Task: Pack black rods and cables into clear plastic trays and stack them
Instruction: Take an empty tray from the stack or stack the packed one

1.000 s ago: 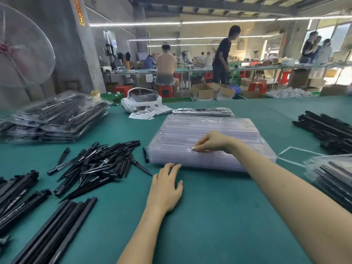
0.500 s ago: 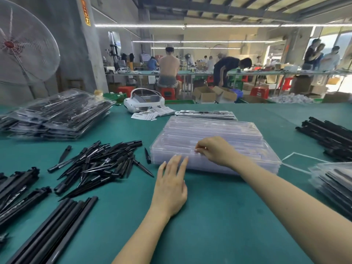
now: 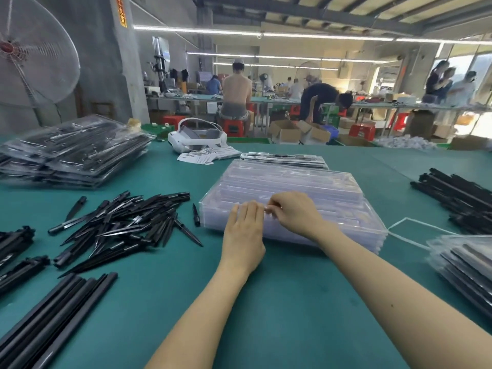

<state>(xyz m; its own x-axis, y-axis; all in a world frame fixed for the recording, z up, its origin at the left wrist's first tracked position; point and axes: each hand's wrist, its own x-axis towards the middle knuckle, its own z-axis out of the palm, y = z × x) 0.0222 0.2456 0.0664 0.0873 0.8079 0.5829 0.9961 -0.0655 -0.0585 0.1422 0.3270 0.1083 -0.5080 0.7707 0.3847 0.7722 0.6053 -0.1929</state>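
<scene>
A stack of empty clear plastic trays [image 3: 306, 187] lies on the green table in front of me. My right hand [image 3: 292, 214] has its fingers curled and pinches the near edge of the top tray. My left hand [image 3: 243, 233] lies with straight fingers against the stack's near edge, right beside the right hand. A heap of black pointed spikes [image 3: 125, 222] lies to the left of the trays. Long black rods [image 3: 53, 323] lie at the near left, and more black rods [image 3: 460, 198] at the far right.
Filled trays are stacked at the far left [image 3: 74, 153] and at the near right [image 3: 463, 265]. A white headset [image 3: 197, 137] and paper slips [image 3: 207, 155] lie behind the trays. A white cable [image 3: 410, 230] runs right of the stack. A fan [image 3: 32, 54] stands at left; people work behind.
My left hand slid forward from the table onto the near edge of the tray stack. My right hand stayed on the top tray's edge. A person in the background bent down.
</scene>
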